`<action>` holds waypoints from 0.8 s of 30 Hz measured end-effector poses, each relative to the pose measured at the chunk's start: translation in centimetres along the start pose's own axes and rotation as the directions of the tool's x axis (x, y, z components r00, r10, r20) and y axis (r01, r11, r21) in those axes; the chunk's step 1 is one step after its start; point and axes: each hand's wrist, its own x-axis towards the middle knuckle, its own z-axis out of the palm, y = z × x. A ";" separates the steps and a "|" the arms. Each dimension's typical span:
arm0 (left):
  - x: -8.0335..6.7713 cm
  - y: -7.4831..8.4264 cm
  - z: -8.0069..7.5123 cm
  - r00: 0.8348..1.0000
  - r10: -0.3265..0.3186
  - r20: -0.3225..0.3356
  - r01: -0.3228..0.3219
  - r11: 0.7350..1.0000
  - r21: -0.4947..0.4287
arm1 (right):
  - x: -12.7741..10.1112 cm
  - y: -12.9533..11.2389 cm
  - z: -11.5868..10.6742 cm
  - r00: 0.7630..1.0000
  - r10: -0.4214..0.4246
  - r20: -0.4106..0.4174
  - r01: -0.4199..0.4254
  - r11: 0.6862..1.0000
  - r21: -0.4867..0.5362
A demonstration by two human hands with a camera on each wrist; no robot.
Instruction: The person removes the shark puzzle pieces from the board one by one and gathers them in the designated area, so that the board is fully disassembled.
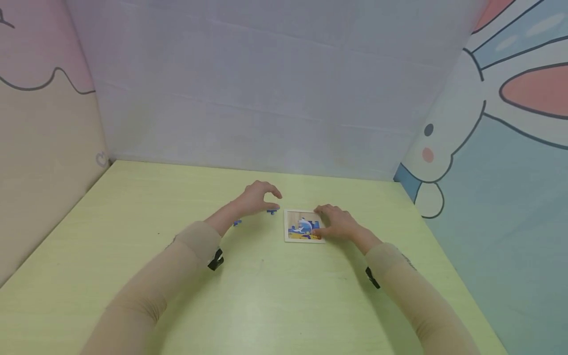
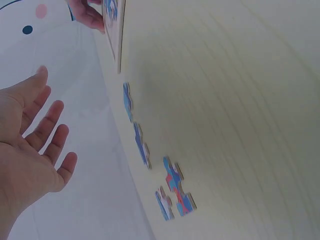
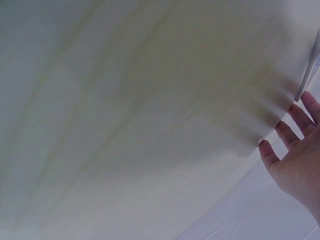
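Note:
A small square puzzle board (image 1: 303,227) with a blue and yellow picture lies flat on the pale green table (image 1: 133,207). My right hand (image 1: 321,221) rests on the board's right edge, fingers fairly straight (image 3: 285,132), with the board's rim (image 3: 311,67) just beyond them. My left hand (image 1: 270,202) hovers left of the board with arched fingers and holds nothing; its palm and spread fingers (image 2: 47,125) are bare. Loose blue puzzle pieces (image 2: 175,189) lie on the table under and beside it, one near the board (image 1: 272,212), another by my wrist (image 1: 237,223).
Soft padded walls close the table in: pink and beige on the left (image 1: 40,123), pale lilac at the back (image 1: 266,88), and a cartoon rabbit panel on the right (image 1: 488,148). Bare tabletop stretches in front of my arms (image 1: 275,305).

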 end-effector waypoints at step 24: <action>3.8 1.4 6.0 0.983 -0.045 0.177 0.021 0.990 0.139 | 0.3 0.3 0.1 1.000 -0.004 -0.002 0.004 0.999 0.042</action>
